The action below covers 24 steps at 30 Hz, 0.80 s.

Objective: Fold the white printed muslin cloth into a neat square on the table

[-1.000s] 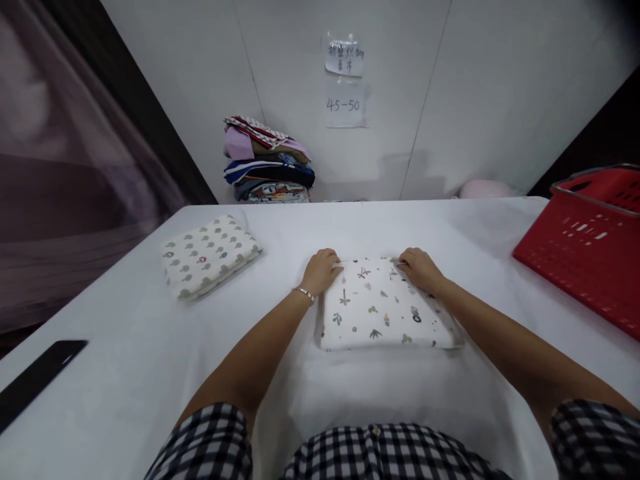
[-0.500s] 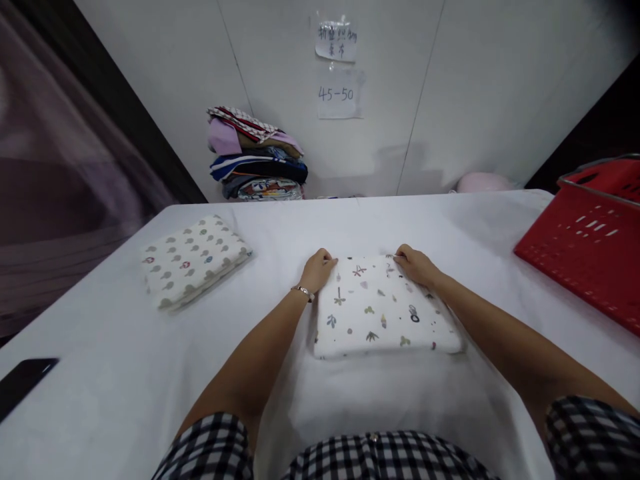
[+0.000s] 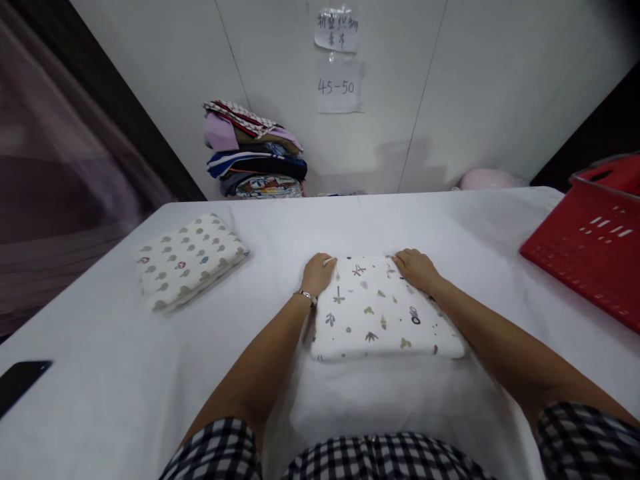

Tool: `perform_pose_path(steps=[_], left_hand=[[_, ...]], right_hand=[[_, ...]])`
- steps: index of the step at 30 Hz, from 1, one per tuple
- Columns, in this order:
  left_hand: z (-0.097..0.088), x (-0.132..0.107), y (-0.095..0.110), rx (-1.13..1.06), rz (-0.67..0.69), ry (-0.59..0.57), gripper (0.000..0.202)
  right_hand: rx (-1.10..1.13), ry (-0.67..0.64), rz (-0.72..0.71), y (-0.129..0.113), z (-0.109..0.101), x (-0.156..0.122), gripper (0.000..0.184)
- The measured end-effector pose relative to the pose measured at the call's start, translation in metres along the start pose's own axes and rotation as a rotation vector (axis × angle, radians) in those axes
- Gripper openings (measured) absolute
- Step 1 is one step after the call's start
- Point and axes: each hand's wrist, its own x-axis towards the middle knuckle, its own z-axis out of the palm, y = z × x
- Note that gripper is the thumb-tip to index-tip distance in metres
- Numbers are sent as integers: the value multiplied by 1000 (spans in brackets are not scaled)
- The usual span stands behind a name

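A folded white cloth with small plant prints point(image 3: 375, 313) lies on the white table point(image 3: 350, 220) straight in front of me. My left hand point(image 3: 317, 273) curls around its far left corner, fingers closed on the edge. My right hand point(image 3: 416, 268) rests on its far right corner, fingers bent and pinching the edge. A thin bracelet sits on my left wrist. A second folded cloth with grey tree prints point(image 3: 187, 258) lies to the left, apart from both hands.
A red plastic basket point(image 3: 590, 247) stands at the right edge. A pile of folded colourful fabrics point(image 3: 253, 153) sits behind the table by the wall. A dark phone point(image 3: 20, 383) lies at the near left. Paper notes hang on the wall.
Both hands stay on the far corners of the printed cloth with little change. The view has shifted slightly, so things sit a bit further left and lower.
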Motion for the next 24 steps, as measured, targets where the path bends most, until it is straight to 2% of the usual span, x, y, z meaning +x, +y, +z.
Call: perform_pose_path(steps=[4,7,13,15,17,19,22,24], left_hand=[[-5,4,1,90,-11,-66,25],[-9,-6,4,145,-73,-104,25],[-12,-73,13,251,-66,-44,30],[-10,-94,17,283,-79,-16,33],[-8,-107,19,300,-90,16,33],[-6,-112,21,301,-89,36,32],[-6,-113,22,295,-85,32,31],[-7,-112,22,289,-83,28,31]], right_hand=[[-46,-40,-17,1,-1,2,42],[-53,-69,-79,3,-4,5,42],[-147,-60,-392,0,-10,29,37],[-159,-39,-439,-6,-10,35,35],[-128,17,-388,-13,-9,35,34],[-80,87,-252,-20,-7,25,37],[-11,124,-64,-30,-5,-5,46],[25,111,-24,-34,-5,-34,50]])
